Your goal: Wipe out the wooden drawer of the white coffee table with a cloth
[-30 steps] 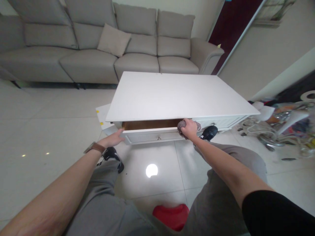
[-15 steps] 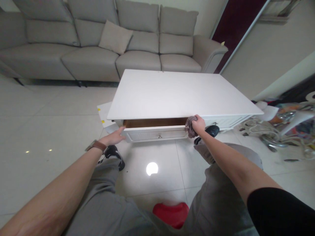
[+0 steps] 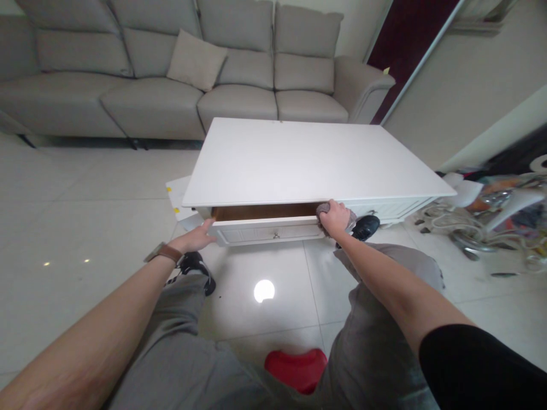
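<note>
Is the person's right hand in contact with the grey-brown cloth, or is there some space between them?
Touching. The head view shows the right hand closed over the bunched cloth, which sticks out on both sides with no gap.

The bare left arm (image 3: 102, 316) stretches from the lower left corner toward the middle of the view, close to straight, with a watch on a brown strap (image 3: 171, 253) round its wrist. The bare left hand (image 3: 195, 238) points inward to the right, thumb (image 3: 209, 222) set apart above the fingers; how firmly they press cannot be told. The bare right arm (image 3: 384, 273) reaches forward and leftward from the lower right, its upper part in a black fabric sleeve (image 3: 482, 370). The bare right hand (image 3: 336, 216) is back uppermost, fingers curled downward. Two legs in grey fabric trousers (image 3: 376, 324) stand apart between the arms
</note>
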Demonstrator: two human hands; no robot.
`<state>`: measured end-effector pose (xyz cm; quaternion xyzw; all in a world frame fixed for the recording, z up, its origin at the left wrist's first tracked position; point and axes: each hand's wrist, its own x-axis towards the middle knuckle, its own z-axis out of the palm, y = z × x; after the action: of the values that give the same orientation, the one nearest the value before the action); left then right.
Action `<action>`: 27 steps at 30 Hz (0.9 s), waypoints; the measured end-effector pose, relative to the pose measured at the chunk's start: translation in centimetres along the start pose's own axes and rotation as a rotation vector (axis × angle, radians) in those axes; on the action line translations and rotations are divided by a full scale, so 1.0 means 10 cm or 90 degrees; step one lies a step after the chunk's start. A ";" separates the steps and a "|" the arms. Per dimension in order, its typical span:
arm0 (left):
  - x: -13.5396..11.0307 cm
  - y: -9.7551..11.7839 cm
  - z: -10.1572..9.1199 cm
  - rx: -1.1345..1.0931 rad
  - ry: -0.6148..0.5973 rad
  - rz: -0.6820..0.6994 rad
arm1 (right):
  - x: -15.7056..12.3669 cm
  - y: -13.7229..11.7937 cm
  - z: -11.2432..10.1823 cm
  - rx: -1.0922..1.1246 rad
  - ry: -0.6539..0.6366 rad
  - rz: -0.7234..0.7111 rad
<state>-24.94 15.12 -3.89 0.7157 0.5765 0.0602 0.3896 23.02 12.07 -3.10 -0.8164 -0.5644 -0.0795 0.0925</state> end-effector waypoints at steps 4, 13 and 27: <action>0.00 -0.01 0.00 -0.016 -0.015 0.004 | -0.01 0.02 0.03 0.002 0.017 -0.008; -0.02 0.01 0.00 -0.013 -0.009 -0.017 | -0.06 0.00 0.04 0.009 0.029 -0.014; -0.04 0.07 0.00 -0.024 0.006 -0.011 | -0.07 0.01 0.10 0.035 0.051 -0.021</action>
<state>-24.52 14.75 -3.27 0.7029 0.5835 0.0706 0.4007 22.93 11.64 -4.27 -0.8004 -0.5755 -0.0979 0.1363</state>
